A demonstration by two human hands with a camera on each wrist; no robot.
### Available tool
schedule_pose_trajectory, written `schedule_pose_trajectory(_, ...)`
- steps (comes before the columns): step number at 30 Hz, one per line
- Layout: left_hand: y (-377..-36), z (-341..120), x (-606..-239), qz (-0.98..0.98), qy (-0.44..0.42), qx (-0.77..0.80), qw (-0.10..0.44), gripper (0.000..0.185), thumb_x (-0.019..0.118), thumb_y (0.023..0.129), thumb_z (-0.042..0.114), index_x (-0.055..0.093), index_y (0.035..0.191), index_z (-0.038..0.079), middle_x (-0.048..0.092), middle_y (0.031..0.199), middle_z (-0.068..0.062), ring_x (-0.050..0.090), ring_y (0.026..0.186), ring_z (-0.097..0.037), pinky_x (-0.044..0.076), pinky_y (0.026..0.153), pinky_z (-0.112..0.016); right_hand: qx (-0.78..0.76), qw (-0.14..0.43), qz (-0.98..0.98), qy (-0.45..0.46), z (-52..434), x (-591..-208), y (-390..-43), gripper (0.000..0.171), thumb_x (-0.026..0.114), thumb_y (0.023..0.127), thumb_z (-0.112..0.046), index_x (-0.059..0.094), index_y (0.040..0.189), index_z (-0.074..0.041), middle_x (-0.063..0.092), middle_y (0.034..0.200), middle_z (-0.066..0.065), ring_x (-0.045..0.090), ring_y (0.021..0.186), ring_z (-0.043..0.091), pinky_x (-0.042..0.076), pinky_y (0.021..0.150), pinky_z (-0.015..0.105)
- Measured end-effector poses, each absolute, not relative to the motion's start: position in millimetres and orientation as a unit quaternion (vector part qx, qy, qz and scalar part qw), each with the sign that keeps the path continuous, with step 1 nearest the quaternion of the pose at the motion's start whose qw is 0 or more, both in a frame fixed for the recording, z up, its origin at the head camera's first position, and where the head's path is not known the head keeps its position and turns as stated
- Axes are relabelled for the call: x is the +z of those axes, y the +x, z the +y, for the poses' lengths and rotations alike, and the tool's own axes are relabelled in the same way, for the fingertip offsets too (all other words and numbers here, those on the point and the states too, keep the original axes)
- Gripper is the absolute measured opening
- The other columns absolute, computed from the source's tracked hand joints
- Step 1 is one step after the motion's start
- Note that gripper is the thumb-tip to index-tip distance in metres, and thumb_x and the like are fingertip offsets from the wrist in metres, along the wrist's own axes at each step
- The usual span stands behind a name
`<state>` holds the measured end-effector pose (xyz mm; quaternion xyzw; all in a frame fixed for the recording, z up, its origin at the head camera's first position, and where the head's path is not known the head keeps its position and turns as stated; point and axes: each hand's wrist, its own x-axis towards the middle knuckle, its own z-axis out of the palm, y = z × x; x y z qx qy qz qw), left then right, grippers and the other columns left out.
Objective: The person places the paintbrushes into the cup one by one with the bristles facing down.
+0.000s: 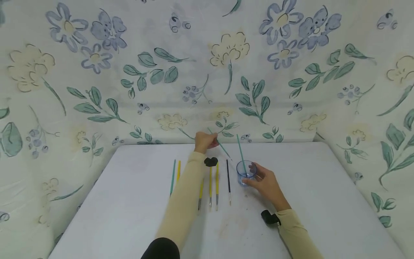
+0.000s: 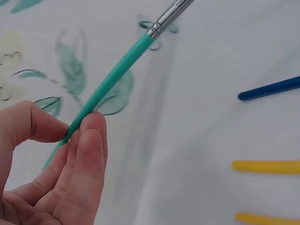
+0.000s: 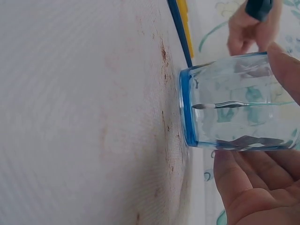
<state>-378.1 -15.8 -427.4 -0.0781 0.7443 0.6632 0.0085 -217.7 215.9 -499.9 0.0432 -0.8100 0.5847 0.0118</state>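
While held, brush (image 1: 223, 148) clears glass rim (image 1: 237, 168)

One left hand (image 1: 205, 141) and one right hand (image 1: 267, 184) show, with one glass (image 3: 239, 124), three green brushes (image 1: 173, 177), one dark blue brush (image 1: 228, 177), at least four yellow brushes (image 1: 210, 182), two black wrist devices (image 1: 211, 162) and one white table (image 1: 136, 201).

Slanted teal paintbrush (image 2: 115, 77), upright blue-tinted glass (image 3: 234, 124), second teal brush (image 1: 239, 147) leaning bristle-down inside
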Motion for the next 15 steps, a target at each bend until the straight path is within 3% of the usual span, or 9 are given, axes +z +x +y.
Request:
schedule_pose_trajectory(4,-370.1,-29.4,-412.7,0.716,-0.057,0.696,0.014,0.027,0.065,0.093,0.006,0.069,0.108,-0.017,0.068,0.066,-0.001,0.069,0.054,-0.008,0.061,0.059,-0.018,0.582,0.012,-0.812,0.050,217.2,-498.3,-218.4,0.087,0.087,0.084,-0.024,0.042,0.155,0.001,0.052,0.154,0.023,0.047,0.148,0.038,0.044,0.117,0.042)
schedule_pose_trajectory(11,-350.3,-32.5,-392.0,0.686,-0.010,0.727,0.013,0.017,0.065,0.092,0.004,0.070,0.101,-0.009,0.071,0.071,-0.002,0.072,0.062,-0.011,0.064,0.066,-0.023,0.580,0.009,-0.814,0.045,216.5,-497.8,-217.9,0.089,0.087,0.084,-0.024,0.040,0.156,0.002,0.052,0.154,0.024,0.047,0.147,0.039,0.044,0.116,0.041)
schedule_pose_trajectory(15,-332.6,-25.2,-381.7,0.691,0.030,0.722,0.006,0.021,0.065,0.091,0.002,0.069,0.106,-0.012,0.073,0.076,-0.007,0.073,0.062,-0.012,0.065,0.068,-0.025,0.578,0.004,-0.815,0.039,215.0,-497.6,-216.2,0.091,0.087,0.084,-0.026,0.040,0.156,0.000,0.052,0.154,0.023,0.046,0.148,0.039,0.044,0.116,0.041)
